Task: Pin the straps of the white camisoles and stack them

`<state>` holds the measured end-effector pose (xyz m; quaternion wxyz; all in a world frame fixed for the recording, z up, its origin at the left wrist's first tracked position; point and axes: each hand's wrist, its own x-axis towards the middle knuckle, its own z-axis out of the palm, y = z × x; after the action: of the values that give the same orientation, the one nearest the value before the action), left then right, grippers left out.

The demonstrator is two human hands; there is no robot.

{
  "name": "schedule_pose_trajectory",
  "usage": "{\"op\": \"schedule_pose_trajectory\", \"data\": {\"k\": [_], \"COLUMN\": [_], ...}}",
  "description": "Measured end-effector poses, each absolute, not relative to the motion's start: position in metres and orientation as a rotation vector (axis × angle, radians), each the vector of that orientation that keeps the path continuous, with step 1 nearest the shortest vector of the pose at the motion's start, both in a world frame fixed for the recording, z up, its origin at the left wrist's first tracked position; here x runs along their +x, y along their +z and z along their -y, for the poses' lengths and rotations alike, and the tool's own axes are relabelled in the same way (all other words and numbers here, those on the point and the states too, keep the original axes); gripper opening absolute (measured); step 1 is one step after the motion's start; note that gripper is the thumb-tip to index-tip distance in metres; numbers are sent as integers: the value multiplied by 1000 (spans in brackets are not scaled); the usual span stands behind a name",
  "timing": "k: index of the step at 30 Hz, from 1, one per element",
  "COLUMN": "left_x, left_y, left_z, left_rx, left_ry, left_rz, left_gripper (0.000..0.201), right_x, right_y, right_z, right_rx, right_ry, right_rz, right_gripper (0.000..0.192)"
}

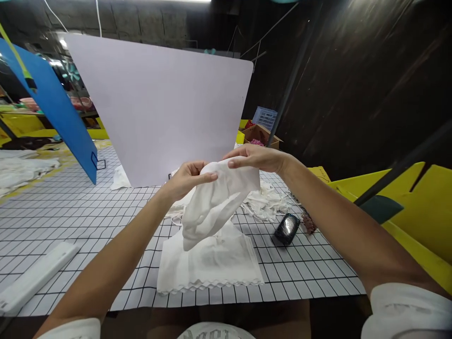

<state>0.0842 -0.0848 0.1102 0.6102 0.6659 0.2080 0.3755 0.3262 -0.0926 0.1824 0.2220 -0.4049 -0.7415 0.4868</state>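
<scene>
white board behind, cloth stack below

You are facing a work table covered in a white sheet ruled with a black grid. At its far side stands 1 large pale board, upright and tilted slightly back, with 1 blue board leaning to its left. Behind them you have a dark wall, with 1 strip of light at the very top of the view. To your right lie yellow panels; beyond the pale board sit 1 lavender crate and 1 open cardboard box.
</scene>
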Motion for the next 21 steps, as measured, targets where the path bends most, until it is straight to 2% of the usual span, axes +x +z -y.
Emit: {"op": "schedule_pose_trajectory", "data": {"k": [4,8,13,17,19,21], "left_x": [93,90,54,31,26,20], "left_y": [128,143,138,133,138,146], "left_z": [90,87,75,69,68,68], "left_rx": [1676,1845,1929,1813,1781,1786], "left_ry": [897,939,550,667,727,729], "left_rz": [-536,-640,-777,-768,-748,-787], "left_gripper": [28,29,29,30,31,32], "right_x": [320,308,326,342,344,348], "right_y": [170,168,189,197,196,195], "right_z": [92,94,95,97,98,97], "right_rx": [-982,-887,-1004,-973,-1045,-1115], "right_ry": [1405,1492,1232,1210,1248,1233], "right_rz": [2048,1972,1835,1784,1872,1931], "right_gripper": [34,44,28,30,36,33]}}
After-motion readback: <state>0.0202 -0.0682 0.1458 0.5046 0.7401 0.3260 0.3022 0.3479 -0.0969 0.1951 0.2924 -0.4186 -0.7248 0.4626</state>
